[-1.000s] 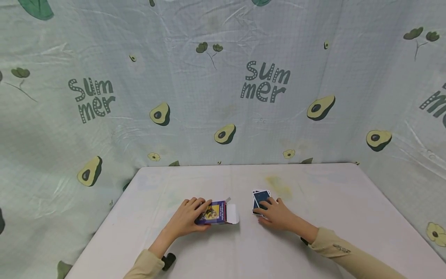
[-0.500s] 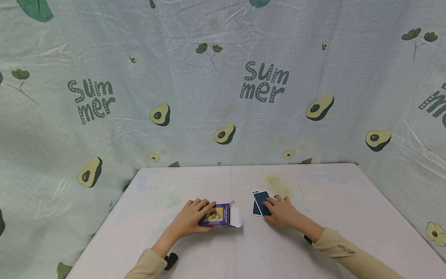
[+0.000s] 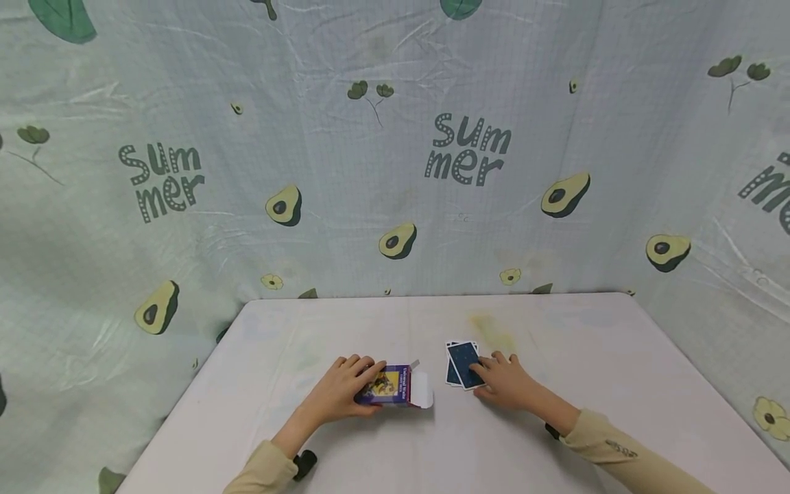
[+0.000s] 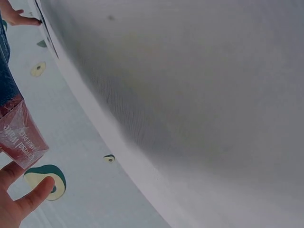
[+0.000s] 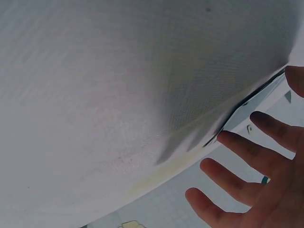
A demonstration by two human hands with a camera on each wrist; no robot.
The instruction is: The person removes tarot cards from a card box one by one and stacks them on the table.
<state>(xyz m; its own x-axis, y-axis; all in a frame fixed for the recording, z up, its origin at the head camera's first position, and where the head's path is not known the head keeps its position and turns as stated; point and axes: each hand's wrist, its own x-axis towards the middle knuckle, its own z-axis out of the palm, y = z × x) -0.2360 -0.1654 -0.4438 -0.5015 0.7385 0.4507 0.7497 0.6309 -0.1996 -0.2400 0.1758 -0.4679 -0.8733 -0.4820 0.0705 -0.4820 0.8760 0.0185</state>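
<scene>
My left hand (image 3: 343,390) grips a purple tarot card box (image 3: 386,385), thumb on its near side and fingers over the top. The box lies flat, its white end flap (image 3: 422,390) folded out to the right. In the left wrist view, the box's reddish end (image 4: 23,135) shows printed lettering beside two fingers. To the right of the box, dark blue tarot cards (image 3: 463,357) with white borders lie on the table, the top one askew. Over their right edge rests my right hand (image 3: 509,384); in the right wrist view its fingers (image 5: 237,149) are spread, some touching the cards.
A white cloth covers the table (image 3: 345,322), with a yellowish stain (image 3: 494,333) behind the cards. Beyond its back edge hangs an avocado-printed curtain (image 3: 345,151), which also runs along both sides.
The top card has slid slightly right and toward me, baring more of the card beneath. My right hand has moved the same way. The left hand has shifted the box slightly right.
</scene>
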